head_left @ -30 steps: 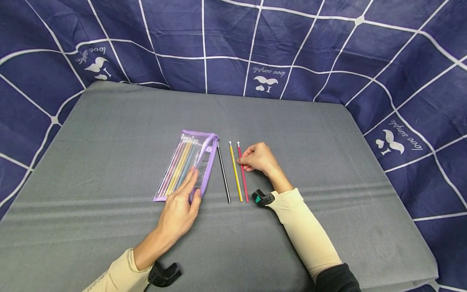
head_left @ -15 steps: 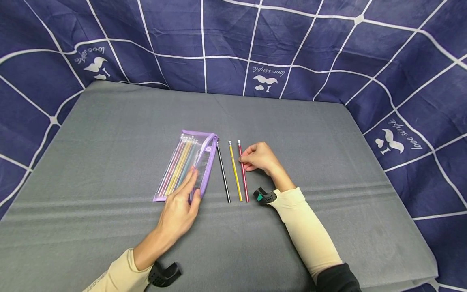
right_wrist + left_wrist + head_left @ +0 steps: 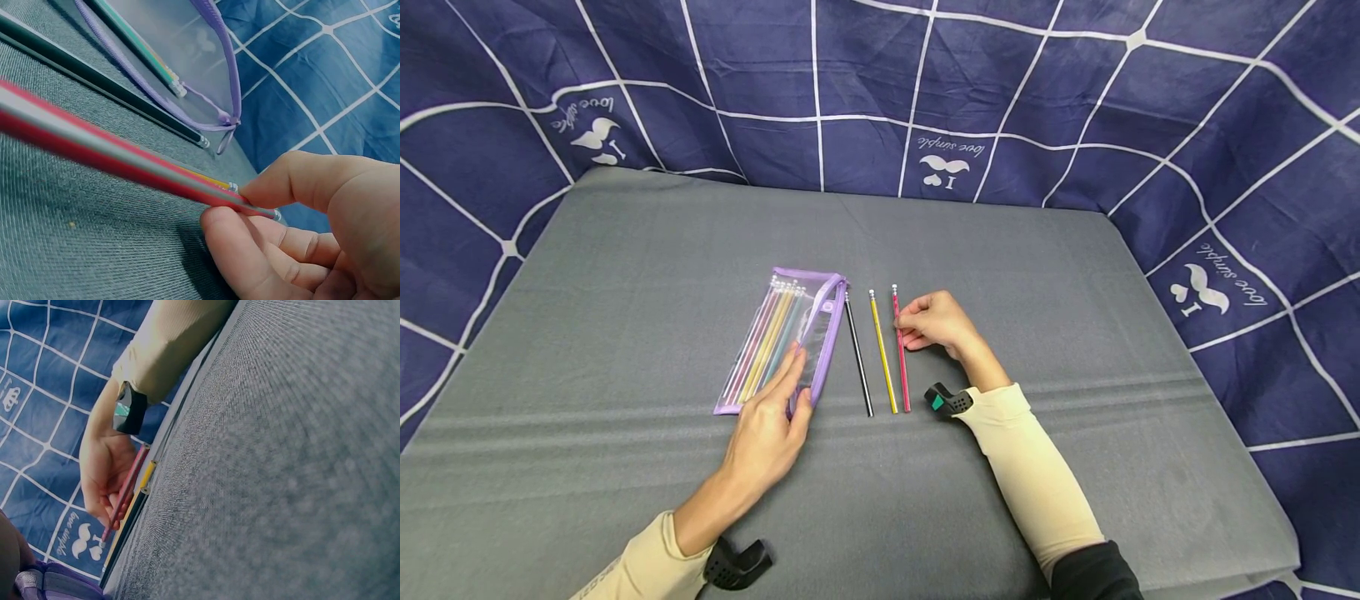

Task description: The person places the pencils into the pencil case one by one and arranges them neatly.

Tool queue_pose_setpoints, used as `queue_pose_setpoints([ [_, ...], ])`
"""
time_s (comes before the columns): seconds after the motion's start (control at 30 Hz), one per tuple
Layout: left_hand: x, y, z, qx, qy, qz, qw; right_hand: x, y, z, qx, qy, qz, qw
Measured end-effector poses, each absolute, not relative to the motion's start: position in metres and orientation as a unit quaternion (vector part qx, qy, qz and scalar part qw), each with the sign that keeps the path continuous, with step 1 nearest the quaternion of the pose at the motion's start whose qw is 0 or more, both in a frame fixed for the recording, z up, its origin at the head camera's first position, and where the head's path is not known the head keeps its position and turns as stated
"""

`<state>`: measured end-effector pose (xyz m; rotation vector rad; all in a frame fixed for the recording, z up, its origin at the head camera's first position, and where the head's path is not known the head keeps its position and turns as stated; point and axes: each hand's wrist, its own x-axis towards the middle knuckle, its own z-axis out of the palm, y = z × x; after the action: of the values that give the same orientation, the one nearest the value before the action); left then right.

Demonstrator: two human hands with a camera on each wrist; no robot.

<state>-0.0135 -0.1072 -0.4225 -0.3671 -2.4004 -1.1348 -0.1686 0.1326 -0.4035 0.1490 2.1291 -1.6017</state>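
In the head view, my left hand (image 3: 767, 437) rests with straight fingers on a clear pencil pouch (image 3: 828, 358) with purple edging. Several coloured pencils (image 3: 767, 337) show through its plastic. My right hand (image 3: 942, 323) pinches a red pencil (image 3: 903, 375) near its eraser end. The right wrist view shows the thumb and forefinger (image 3: 281, 181) on either side of this red-and-silver striped pencil (image 3: 125, 153). Left of it lie a yellow pencil (image 3: 883, 354) and a black pencil (image 3: 858, 354), roughly parallel, the black one beside the pouch.
A grey cloth-covered table (image 3: 647, 250) lies under everything. Behind it and at its sides hangs a navy curtain (image 3: 865, 75) with white grid lines. Each wrist wears a black camera mount (image 3: 949, 401).
The red pencil has turned slightly more upright in the head view, its eraser end shifting a little away and to the right with my right hand. My left hand stays put on the pouch.
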Motion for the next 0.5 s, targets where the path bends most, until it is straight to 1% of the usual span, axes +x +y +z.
queue_pose_setpoints([
  [0.5, -0.0135, -0.1077, -0.4229, -0.135, -0.872, -0.41, 0.23, -0.1676, 0.1311, -0.404, 0.055, 0.738, -0.633, 0.228],
])
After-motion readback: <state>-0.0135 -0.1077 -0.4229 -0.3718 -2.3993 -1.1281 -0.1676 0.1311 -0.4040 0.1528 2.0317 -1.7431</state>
